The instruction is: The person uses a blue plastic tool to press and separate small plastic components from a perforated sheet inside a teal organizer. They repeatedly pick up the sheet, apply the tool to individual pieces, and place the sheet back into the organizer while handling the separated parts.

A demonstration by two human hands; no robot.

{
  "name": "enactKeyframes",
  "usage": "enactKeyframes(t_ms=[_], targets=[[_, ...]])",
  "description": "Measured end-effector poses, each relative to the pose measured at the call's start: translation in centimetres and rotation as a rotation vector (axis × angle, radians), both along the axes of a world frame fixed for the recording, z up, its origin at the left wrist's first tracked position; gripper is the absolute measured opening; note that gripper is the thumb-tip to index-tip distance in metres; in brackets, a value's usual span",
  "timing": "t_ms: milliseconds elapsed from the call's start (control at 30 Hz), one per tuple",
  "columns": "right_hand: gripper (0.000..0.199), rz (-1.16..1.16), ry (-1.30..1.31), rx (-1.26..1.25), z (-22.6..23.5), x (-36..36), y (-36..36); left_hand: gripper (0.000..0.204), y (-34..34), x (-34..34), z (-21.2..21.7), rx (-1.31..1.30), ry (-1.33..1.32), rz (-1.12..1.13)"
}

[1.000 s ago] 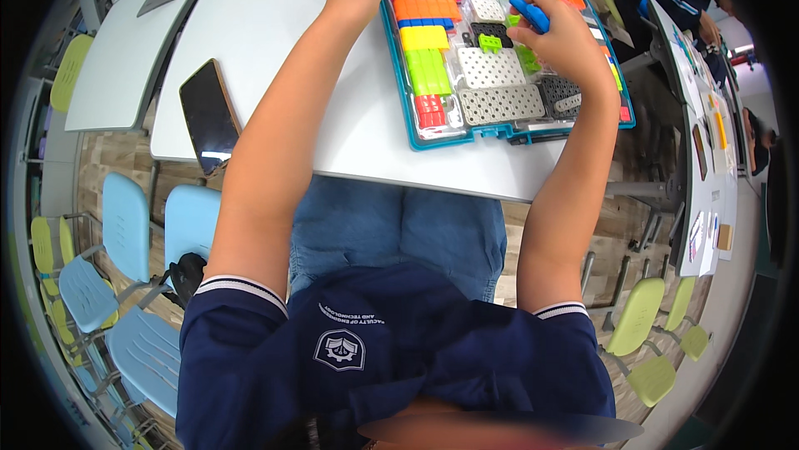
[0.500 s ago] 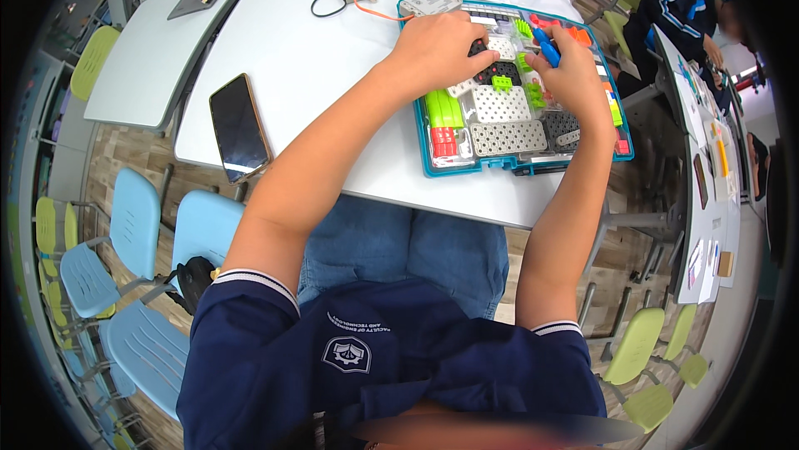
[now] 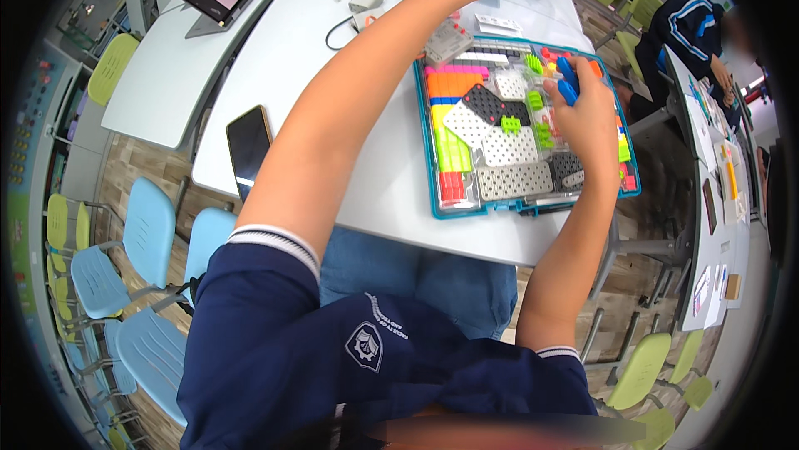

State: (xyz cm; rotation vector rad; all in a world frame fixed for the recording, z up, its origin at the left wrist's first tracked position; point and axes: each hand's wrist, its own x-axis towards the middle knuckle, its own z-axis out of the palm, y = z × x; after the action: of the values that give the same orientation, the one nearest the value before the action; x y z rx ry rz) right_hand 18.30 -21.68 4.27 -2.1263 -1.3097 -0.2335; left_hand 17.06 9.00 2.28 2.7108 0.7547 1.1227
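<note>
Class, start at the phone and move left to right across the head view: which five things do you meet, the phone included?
Phone → red blocks → grey perforated plate → blue item in the right hand → orange strip on the other table.

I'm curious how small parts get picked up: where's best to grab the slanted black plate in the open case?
Probably by two opposite edges, from above and the left: the black plate is flat and lies askew over neighbouring pieces, so its edges look exposed, while a green piece sits close on its right.
</note>
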Motion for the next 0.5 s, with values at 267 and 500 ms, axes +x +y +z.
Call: enactKeyframes(t_ms=[267, 500], targets=[[0.037, -0.032, 0.019, 0.076, 0.6, -0.8, -0.4, 0.028, 10.6, 10.1, -1.0, -0.115, 0.467, 0.191], [0.046, -0.027, 0.043, 0.070, 0.4, -0.9, -0.4, 0.031, 11.1, 9.9, -1.5, -0.076, 0.625, 0.198]])
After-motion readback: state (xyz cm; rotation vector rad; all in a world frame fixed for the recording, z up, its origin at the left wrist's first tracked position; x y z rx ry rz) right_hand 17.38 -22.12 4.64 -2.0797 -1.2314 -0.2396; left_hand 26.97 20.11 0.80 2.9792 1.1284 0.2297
